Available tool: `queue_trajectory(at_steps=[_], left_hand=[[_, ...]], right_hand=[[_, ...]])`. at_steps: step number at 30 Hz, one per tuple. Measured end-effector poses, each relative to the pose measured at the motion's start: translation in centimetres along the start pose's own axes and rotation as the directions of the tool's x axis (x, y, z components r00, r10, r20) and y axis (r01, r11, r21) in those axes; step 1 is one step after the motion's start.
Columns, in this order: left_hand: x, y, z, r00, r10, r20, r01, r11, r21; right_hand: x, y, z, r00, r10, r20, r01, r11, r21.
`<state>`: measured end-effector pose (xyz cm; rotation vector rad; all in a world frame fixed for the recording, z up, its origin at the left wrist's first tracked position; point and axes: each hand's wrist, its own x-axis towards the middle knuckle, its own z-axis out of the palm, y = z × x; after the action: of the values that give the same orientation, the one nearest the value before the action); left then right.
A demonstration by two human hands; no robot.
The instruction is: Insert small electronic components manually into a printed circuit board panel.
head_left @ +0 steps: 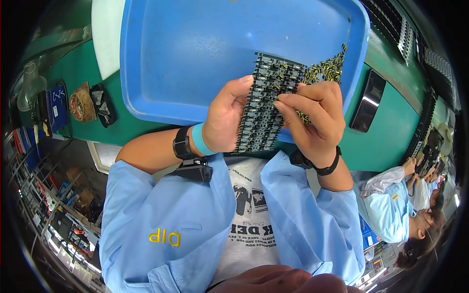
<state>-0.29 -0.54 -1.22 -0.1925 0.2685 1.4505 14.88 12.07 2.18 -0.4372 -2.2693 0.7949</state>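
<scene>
A dark circuit board panel [266, 105], divided into several rows of small boards, is held tilted over the near part of a blue plastic tray [161, 108]. My left hand [223, 115] grips the panel's left edge, thumb on top and the other fingers hidden beneath. Over the panel's right side is my right hand [315, 117], thumb and index finger pinched close to its surface; whatever sits between the fingertips is too small to make out. Small black-and-gold cylindrical components [326, 69] lie heaped in the tray's right side, partly behind my right hand.
Right of the tray, a black phone [368, 101] lies on the green table [393, 132]. A round tan packet [82, 103] and a crumpled black wrapper [103, 105] are at the left. Black racks [393, 29] line the far right, where co-workers [391, 205] sit.
</scene>
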Motion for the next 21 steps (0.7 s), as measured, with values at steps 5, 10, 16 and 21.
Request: queue_trajectory(at_steps=[5,10,16,21], left_hand=[[0.0,-0.1,-0.1,1.000,0.003,0.019,-0.003,1.000,-0.031],[0.1,-0.3,-0.9,0.998,0.006,0.058,-0.002,0.997,-0.084],[0.1,-0.3,-0.6,0.998,-0.006,0.063,0.010,0.997,-0.075],[0.1,-0.4,-0.8,0.996,-0.006,0.088,0.009,0.999,-0.034]], right_hand=[[-0.3,-0.2,0.6,1.000,-0.031,0.004,0.031,0.997,-0.074],[-0.4,-0.2,0.7,0.999,-0.039,0.006,0.039,0.994,-0.106],[-0.3,-0.8,0.3,0.997,-0.062,0.042,0.069,0.983,-0.169],[-0.1,-1.0,-0.1,0.993,-0.096,0.072,0.109,0.970,-0.218]])
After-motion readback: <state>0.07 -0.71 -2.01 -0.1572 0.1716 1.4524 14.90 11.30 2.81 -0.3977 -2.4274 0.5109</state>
